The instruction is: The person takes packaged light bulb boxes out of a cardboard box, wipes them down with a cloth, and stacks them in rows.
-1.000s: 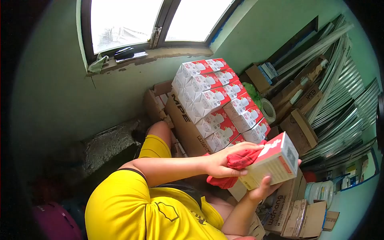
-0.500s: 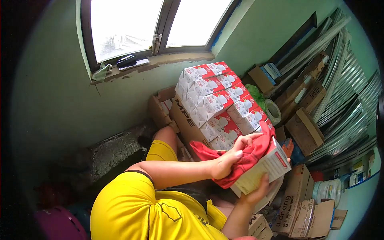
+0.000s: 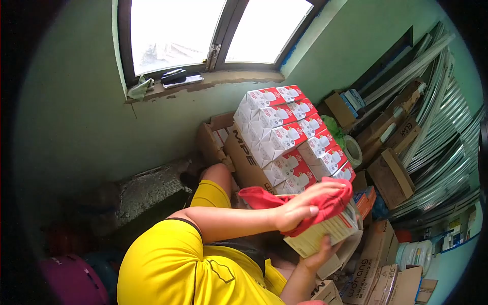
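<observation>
My left hand (image 3: 300, 208) lies over a bunched red cloth (image 3: 333, 203), its fingers stretched across the cloth and the thumb against it. The cloth is pressed onto the top of a pale carton box (image 3: 310, 240) with printed text on its side, and a loose end hangs out to the left. From below, my right hand (image 3: 321, 254) grips the same box, thumb on the near side; its other fingers are mostly hidden. Just beyond, stacked red and white boxes (image 3: 284, 137) with pictures on them stand on a large brown carton (image 3: 243, 157).
A window with a sill (image 3: 218, 79) is ahead, holding a dark object and a rag (image 3: 141, 87). Along the right lie open cartons (image 3: 390, 174), a roll of white tape or hose (image 3: 352, 151) and long shiny strips (image 3: 447, 137). A foil-like block (image 3: 152, 195) sits at left.
The held box has tilted and shifted slightly left. My left hand has flattened over the cloth, which now bunches across the box top. The whole view has shifted slightly.
</observation>
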Demonstrator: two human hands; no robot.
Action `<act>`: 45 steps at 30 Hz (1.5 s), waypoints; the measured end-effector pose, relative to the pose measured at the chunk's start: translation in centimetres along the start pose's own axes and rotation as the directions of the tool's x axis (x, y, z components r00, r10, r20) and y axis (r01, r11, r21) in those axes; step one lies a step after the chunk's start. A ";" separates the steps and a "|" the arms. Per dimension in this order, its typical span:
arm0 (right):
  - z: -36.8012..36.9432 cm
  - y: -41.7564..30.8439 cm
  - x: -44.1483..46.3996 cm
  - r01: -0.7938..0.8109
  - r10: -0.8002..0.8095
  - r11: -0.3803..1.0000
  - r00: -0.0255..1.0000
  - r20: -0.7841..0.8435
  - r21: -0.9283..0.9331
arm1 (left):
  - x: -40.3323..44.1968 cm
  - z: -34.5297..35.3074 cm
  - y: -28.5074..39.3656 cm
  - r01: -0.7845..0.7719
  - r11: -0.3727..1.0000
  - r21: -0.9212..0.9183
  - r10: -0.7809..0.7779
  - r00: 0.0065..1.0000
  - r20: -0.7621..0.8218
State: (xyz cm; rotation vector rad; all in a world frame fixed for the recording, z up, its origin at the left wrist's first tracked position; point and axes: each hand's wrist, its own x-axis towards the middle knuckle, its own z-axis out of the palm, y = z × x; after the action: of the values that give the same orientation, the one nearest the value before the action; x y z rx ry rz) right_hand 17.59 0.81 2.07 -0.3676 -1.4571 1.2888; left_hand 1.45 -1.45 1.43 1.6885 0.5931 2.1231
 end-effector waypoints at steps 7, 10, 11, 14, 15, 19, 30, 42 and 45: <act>-2.9 2.0 -1.5 -0.058 0.037 0.991 0.985 -0.170 -0.119 | -0.9 0.6 1.0 -0.061 0.987 0.150 0.020 0.964 0.265; -1.1 2.0 -2.3 -0.103 0.128 0.979 0.982 -0.140 0.177 | 0.5 0.1 2.3 -0.052 0.982 0.183 0.021 0.986 0.166; 0.0 1.1 -3.2 -0.070 0.072 0.997 0.995 -0.070 0.035 | 1.1 -0.3 2.6 -0.061 0.987 0.149 0.037 0.987 0.156; -0.9 2.5 -4.4 -0.054 0.054 0.999 0.999 -0.001 -0.004 | 1.2 -0.4 1.6 -0.050 0.998 0.041 0.047 0.995 0.084; -1.5 2.7 -4.3 -0.058 0.058 0.998 0.998 -0.006 -0.010 | 0.9 -0.1 1.3 -0.024 0.999 0.043 0.020 0.996 0.089; -4.1 2.8 -2.6 -0.071 0.087 0.994 0.974 -0.211 0.082 | -1.1 2.6 0.6 0.038 0.998 0.056 -0.046 0.985 0.164; -0.9 -0.4 -2.8 0.144 -0.144 0.936 0.989 0.025 -0.322 | 0.8 0.9 -0.1 0.163 0.974 -0.158 -0.161 0.987 0.030; -0.1 -0.1 -1.4 0.103 -0.092 0.959 0.994 0.054 -0.265 | -1.6 1.1 1.7 0.143 0.952 -0.270 -0.169 0.983 -0.077; 0.0 0.1 -2.9 0.036 0.005 0.964 0.988 0.152 -0.265 | 0.1 -0.4 3.3 0.179 0.873 -0.454 -0.264 0.956 -0.130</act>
State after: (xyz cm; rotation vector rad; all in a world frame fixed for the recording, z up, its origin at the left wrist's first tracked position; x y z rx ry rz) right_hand 18.55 -1.43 0.47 -0.4424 -1.7674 1.1282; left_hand 1.00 -4.27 3.17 1.1270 0.3058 2.0644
